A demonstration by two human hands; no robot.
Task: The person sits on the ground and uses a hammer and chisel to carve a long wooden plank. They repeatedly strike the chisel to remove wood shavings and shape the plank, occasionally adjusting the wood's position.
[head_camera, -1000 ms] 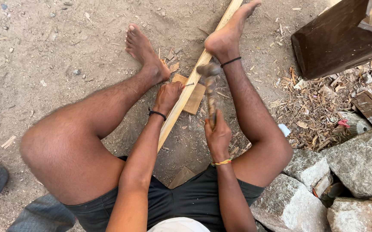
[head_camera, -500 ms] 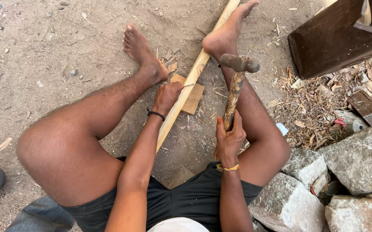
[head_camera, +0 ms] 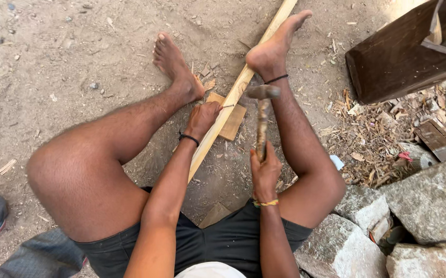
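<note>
The ground is dry grey-brown packed dirt (head_camera: 79, 56) with small pebbles and wood chips, outdoors. The right hand (head_camera: 265, 172) has its grip closed around the rough wooden-handled hammer (head_camera: 262, 121), head raised near the centre. The left hand (head_camera: 202, 118) pinches a thin nail, hard to make out, on the long pale wooden stick (head_camera: 233, 95) that crosses a small flat wooden block (head_camera: 232, 123). Grey rough stones (head_camera: 429, 201) crowd 4 o'clock; a dark wooden box (head_camera: 403, 56) is cut off at 2 o'clock. Open dirt lies toward 10 o'clock.

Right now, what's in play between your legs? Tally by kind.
Hammers: 1, hammer in the right hand
Long wooden sticks: 1, stick
Flat wood blocks: 1, block under the stick
Nails: 1, nail pinched by the left hand
Total: 4
</note>
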